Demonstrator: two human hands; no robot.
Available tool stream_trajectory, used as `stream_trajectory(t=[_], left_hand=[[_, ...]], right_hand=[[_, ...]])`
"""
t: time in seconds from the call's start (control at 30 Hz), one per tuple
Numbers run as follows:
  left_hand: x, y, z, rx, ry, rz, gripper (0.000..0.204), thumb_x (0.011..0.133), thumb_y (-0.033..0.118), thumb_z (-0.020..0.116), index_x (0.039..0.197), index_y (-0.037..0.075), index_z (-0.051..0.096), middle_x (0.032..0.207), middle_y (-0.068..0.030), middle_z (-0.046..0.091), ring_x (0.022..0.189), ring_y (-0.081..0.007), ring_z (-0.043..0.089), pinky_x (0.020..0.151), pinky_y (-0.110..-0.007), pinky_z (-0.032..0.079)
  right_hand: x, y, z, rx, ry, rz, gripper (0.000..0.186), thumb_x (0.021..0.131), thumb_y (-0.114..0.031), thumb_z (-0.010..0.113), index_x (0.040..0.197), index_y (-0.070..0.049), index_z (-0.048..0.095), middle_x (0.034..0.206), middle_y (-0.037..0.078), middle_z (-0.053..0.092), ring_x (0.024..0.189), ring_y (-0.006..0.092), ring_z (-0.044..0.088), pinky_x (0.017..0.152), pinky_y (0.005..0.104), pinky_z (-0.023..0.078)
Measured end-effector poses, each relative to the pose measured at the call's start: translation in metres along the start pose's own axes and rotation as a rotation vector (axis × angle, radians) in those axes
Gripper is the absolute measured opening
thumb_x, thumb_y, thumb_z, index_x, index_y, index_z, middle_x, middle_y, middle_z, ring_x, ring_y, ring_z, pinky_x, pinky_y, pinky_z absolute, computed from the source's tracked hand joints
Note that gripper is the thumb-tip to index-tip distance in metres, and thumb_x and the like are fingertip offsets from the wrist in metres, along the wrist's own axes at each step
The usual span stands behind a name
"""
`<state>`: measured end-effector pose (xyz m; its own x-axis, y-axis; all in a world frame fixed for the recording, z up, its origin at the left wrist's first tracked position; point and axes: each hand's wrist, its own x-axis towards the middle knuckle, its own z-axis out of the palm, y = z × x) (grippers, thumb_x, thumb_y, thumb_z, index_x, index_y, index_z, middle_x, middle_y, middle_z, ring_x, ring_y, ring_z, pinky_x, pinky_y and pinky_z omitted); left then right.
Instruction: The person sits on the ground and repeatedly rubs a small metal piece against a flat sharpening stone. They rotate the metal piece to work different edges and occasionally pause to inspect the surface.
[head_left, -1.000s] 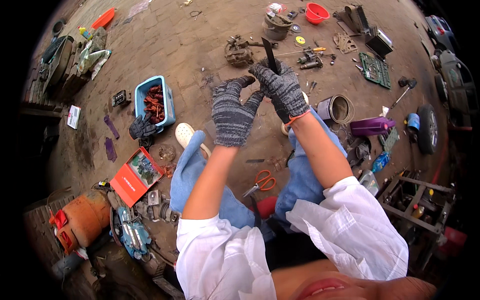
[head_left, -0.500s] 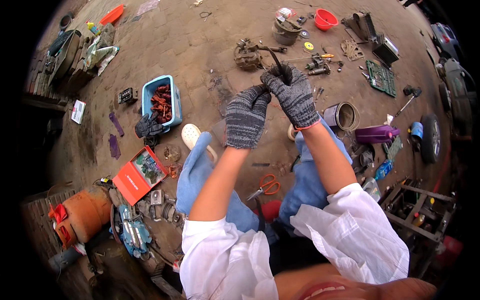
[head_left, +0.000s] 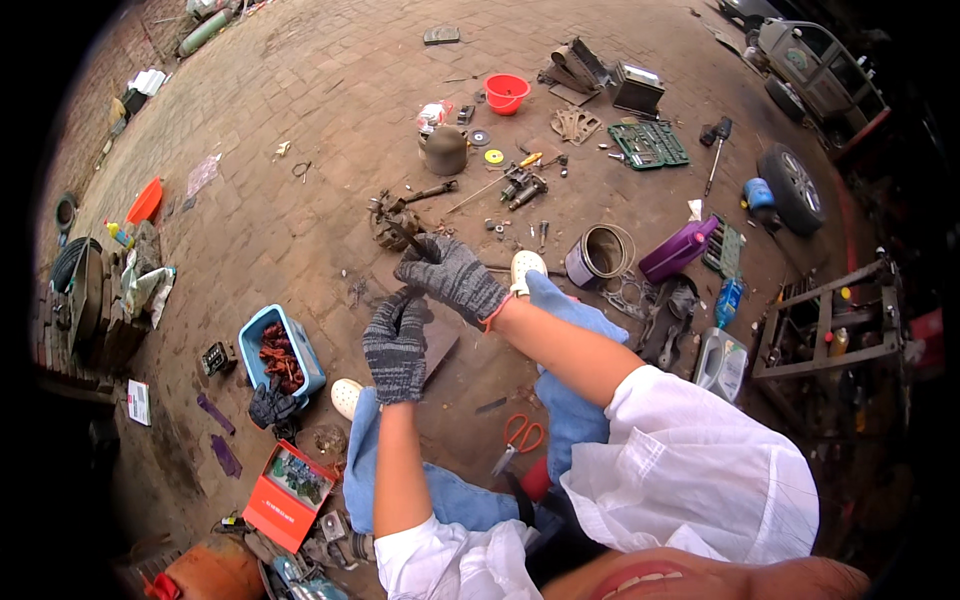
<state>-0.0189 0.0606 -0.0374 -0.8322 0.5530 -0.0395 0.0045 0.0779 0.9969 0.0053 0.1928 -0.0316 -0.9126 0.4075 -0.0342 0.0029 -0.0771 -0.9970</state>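
Observation:
Both my hands wear grey-and-black knitted gloves and are held in front of me above the paved ground. My right hand (head_left: 455, 282) is closed around a thin black strip (head_left: 404, 236), whose end sticks out past the fingers to the upper left. Just below it, my left hand (head_left: 395, 350) is closed too, its fingertips meeting the underside of my right hand. Whatever those left fingers hold is hidden. Beyond the strip lies a greasy metal part with a shaft (head_left: 394, 222). Orange-handled scissors (head_left: 520, 436) rest between my legs.
A blue bin (head_left: 312, 360) with reddish-brown pieces and a red box (head_left: 280, 505) of small parts are at left. To the right are an open tin (head_left: 600, 254), a purple jug (head_left: 680, 250) and a metal frame (head_left: 830, 320). A red bucket (head_left: 507, 94) and green tool case (head_left: 650, 144) stand farther off.
My view has swung, so the surroundings sit differently in the picture. My hands stay close together, now lower and farther left in view. The strip still sticks out of my right hand.

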Motion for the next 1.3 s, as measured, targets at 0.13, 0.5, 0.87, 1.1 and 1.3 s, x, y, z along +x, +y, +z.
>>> stream_trajectory(t=[0.13, 0.5, 0.87, 1.1, 1.3], left_hand=[[-0.002, -0.002, -0.003, -0.026, 0.012, 0.022, 0.016, 0.078, 0.005, 0.051, 0.09, -0.001, 0.059, 0.068, -0.004, 0.058, 0.057, -0.0072, 0.05, 0.054, -0.021, 0.041], [0.01, -0.028, 0.014, 0.296, 0.28, 0.316, 0.022, 0.079, 0.002, 0.047, 0.099, -0.008, 0.05, 0.087, -0.0136, 0.059, 0.076, -0.0174, 0.056, 0.071, -0.027, 0.043], [0.009, -0.017, -0.021, -0.291, 0.216, -0.055, 0.025, 0.079, 0.013, 0.053, 0.101, 0.001, 0.054, 0.091, -0.0077, 0.058, 0.076, -0.0133, 0.055, 0.068, -0.023, 0.044], [-0.017, 0.017, -0.022, 0.031, 0.195, 0.08, 0.016, 0.077, 0.005, 0.052, 0.089, -0.002, 0.06, 0.082, -0.0066, 0.06, 0.076, -0.0142, 0.054, 0.073, -0.026, 0.041], [-0.029, 0.019, -0.044, -0.148, 0.246, 0.046, 0.016, 0.079, 0.007, 0.052, 0.091, 0.001, 0.061, 0.084, -0.0013, 0.059, 0.067, -0.0055, 0.05, 0.059, -0.018, 0.041]], right_hand=[[-0.008, -0.019, 0.009, -0.101, 0.123, 0.03, 0.021, 0.068, -0.015, 0.061, 0.079, 0.002, 0.055, 0.07, 0.009, 0.057, 0.064, 0.0136, 0.052, 0.06, 0.0271, 0.043], [-0.001, -0.005, 0.027, -0.328, 0.32, -0.308, 0.02, 0.068, -0.014, 0.062, 0.079, 0.0, 0.054, 0.069, 0.011, 0.056, 0.063, 0.0173, 0.053, 0.06, 0.0275, 0.043], [0.009, -0.019, 0.041, -0.1, 0.069, -0.202, 0.019, 0.069, -0.014, 0.061, 0.081, 0.0, 0.054, 0.073, 0.008, 0.057, 0.068, 0.0145, 0.052, 0.063, 0.0275, 0.043], [-0.005, -0.021, 0.037, 0.26, 0.066, 0.072, 0.011, 0.072, -0.016, 0.06, 0.079, -0.008, 0.056, 0.059, -0.004, 0.046, 0.05, 0.005, 0.041, 0.044, 0.0197, 0.033], [-0.018, -0.032, 0.021, -0.303, 0.101, -0.164, 0.02, 0.082, -0.021, 0.051, 0.09, -0.005, 0.059, 0.063, -0.002, 0.049, 0.056, 0.0057, 0.043, 0.05, 0.0211, 0.034]])
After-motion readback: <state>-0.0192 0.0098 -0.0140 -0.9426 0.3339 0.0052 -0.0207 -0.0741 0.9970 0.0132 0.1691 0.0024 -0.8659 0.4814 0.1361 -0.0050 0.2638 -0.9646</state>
